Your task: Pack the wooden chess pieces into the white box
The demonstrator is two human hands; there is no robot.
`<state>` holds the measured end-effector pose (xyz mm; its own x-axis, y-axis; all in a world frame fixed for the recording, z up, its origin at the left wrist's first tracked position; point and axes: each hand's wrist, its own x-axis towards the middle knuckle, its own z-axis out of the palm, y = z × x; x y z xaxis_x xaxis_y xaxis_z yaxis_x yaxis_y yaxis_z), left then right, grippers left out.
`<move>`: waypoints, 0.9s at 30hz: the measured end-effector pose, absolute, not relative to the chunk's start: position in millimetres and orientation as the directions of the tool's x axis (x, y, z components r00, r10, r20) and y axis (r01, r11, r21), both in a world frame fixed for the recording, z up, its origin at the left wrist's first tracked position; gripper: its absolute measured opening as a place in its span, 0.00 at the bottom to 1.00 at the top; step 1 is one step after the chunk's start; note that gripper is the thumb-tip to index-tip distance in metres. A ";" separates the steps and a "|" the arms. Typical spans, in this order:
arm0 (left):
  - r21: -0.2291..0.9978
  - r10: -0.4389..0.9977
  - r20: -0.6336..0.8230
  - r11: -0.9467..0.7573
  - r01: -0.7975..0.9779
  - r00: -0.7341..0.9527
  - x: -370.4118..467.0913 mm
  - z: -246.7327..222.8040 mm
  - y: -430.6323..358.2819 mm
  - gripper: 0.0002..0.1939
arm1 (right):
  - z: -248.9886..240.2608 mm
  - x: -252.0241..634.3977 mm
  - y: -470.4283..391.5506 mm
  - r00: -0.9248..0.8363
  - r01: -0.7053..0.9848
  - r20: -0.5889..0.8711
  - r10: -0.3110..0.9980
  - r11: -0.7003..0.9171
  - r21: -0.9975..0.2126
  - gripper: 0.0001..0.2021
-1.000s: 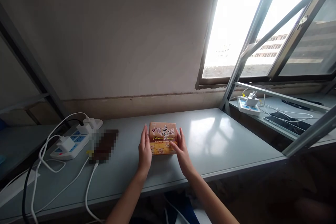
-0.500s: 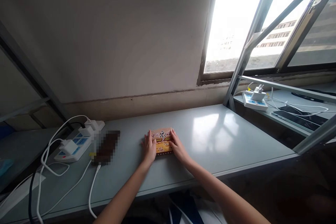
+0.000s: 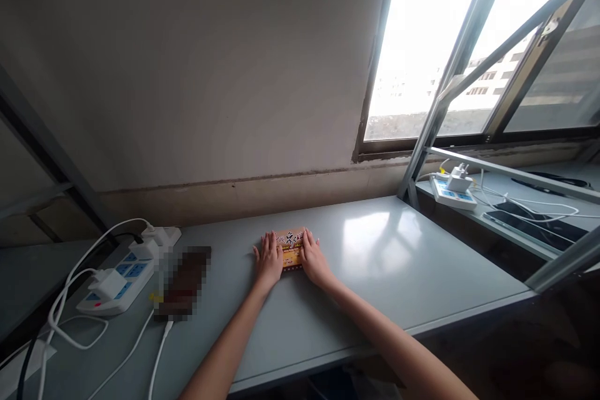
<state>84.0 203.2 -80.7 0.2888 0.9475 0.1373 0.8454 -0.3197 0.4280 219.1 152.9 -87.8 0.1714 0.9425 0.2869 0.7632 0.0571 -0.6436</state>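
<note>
A small Chinese chess box (image 3: 293, 251) with an orange and brown lid lies flat on the grey desk (image 3: 375, 275). My left hand (image 3: 269, 262) rests over the box's left side, its fingers stretched forward across the lid and the thumb side along the middle. Over the right side lies my right hand (image 3: 317, 261), fingers extended on the lid and the edge. Between the two hands the printed title and part of the yellow front show. Both palms hide the side edges of the box.
To the left sits a white power strip (image 3: 135, 272) with chargers plugged in. Beside it lies a dark blurred-out object (image 3: 185, 281) with a white cable (image 3: 159, 356). A metal frame (image 3: 434, 115) rises on the right. Beyond stand another power strip (image 3: 452, 190) and a dark tablet-like device (image 3: 520, 228).
My left hand has shifted from the box's left edge further onto its lid, covering more of the print. My right hand also reaches slightly further over it. The view has shifted a little.
</note>
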 end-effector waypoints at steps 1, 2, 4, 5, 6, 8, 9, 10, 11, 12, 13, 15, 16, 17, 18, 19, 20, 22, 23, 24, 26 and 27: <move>0.426 0.947 0.128 -0.321 0.846 0.295 85.1 -80.0 209.1 0.28 | -87.5 220.3 157.9 0.184 0.756 0.283 0.941 0.049 -0.653 0.29; 0.428 0.948 0.117 -0.318 0.846 0.297 86.5 -79.1 214.9 0.28 | -87.2 221.8 163.1 0.193 0.746 0.282 0.940 0.046 -0.664 0.30; 0.443 0.952 0.092 -0.302 0.844 0.293 90.0 -77.4 225.3 0.28 | -86.3 225.7 173.7 0.194 0.719 0.285 0.939 0.062 -0.692 0.31; 0.455 0.954 0.082 -0.292 0.841 0.287 91.8 -76.9 229.6 0.28 | -85.9 228.0 178.7 0.192 0.700 0.286 0.939 0.073 -0.710 0.32; 0.471 0.958 0.082 -0.279 0.837 0.274 93.5 -76.7 233.0 0.29 | -85.6 230.5 183.1 0.195 0.674 0.284 0.939 0.082 -0.735 0.32; 0.518 0.969 0.108 -0.247 0.819 0.224 95.5 -77.3 238.0 0.30 | -85.4 235.2 189.5 0.222 0.592 0.266 0.938 0.087 -0.801 0.34; 0.547 0.975 0.125 -0.222 0.807 0.183 95.4 -78.0 239.6 0.31 | -85.4 237.2 191.4 0.239 0.541 0.257 0.936 0.092 -0.836 0.35; 0.576 0.981 0.141 -0.191 0.795 0.134 94.5 -78.7 241.0 0.32 | -85.5 238.9 192.5 0.255 0.486 0.252 0.933 0.102 -0.868 0.36; 0.600 0.985 0.151 -0.157 0.785 0.082 92.9 -79.5 242.3 0.32 | -85.6 240.3 192.9 0.268 0.435 0.252 0.930 0.117 -0.893 0.36; 0.614 0.987 0.157 -0.126 0.779 0.036 90.6 -80.1 243.4 0.33 | -85.6 241.4 192.9 0.284 0.390 0.255 0.924 0.132 -0.911 0.37; 0.618 0.987 0.162 -0.100 0.780 -0.001 88.0 -80.6 244.5 0.33 | -85.5 242.2 192.7 0.302 0.356 0.257 0.918 0.142 -0.924 0.37; 0.593 0.982 0.182 -0.076 0.802 -0.042 83.1 -81.0 245.9 0.34 | -84.8 243.0 192.1 0.335 0.321 0.253 0.908 0.142 -0.936 0.36; 0.570 0.980 0.194 -0.077 0.818 -0.044 81.4 -81.1 246.0 0.34 | -84.3 242.9 191.8 0.344 0.322 0.252 0.904 0.139 -0.937 0.36; 0.542 0.979 0.203 -0.083 0.836 -0.035 80.5 -81.2 245.6 0.33 | -83.8 242.6 191.5 0.346 0.332 0.255 0.903 0.136 -0.933 0.36; 0.513 0.978 0.206 -0.092 0.853 -0.019 80.2 -81.3 244.7 0.32 | -83.2 242.0 191.0 0.340 0.351 0.260 0.904 0.135 -0.927 0.36; 0.483 0.979 0.204 -0.108 0.869 0.008 80.5 -81.5 243.3 0.30 | -82.6 241.2 190.4 0.325 0.376 0.267 0.907 0.135 -0.917 0.36; 0.455 0.979 0.201 -0.131 0.881 0.042 81.2 -81.7 241.5 0.29 | -82.1 240.3 189.6 0.307 0.403 0.273 0.912 0.135 -0.905 0.36; 0.415 0.976 0.192 -0.178 0.892 0.105 83.2 -81.9 237.3 0.26 | -81.3 238.5 187.8 0.261 0.448 0.273 0.926 0.134 -0.884 0.34; 0.407 0.975 0.187 -0.190 0.894 0.122 84.2 -81.7 235.2 0.26 | -81.0 237.9 186.9 0.241 0.462 0.267 0.933 0.132 -0.877 0.34; 0.402 0.974 0.183 -0.197 0.894 0.133 85.0 -81.3 233.4 0.26 | -80.9 237.5 186.1 0.227 0.473 0.260 0.939 0.127 -0.872 0.33; 0.401 0.975 0.173 -0.197 0.895 0.138 86.1 -79.9 230.7 0.26 | -80.6 237.3 184.9 0.217 0.489 0.244 0.945 0.111 -0.865 0.33; 0.401 0.975 0.170 -0.200 0.894 0.142 86.4 -79.0 229.9 0.26 | -80.5 237.5 184.5 0.215 0.496 0.237 0.948 0.103 -0.862 0.33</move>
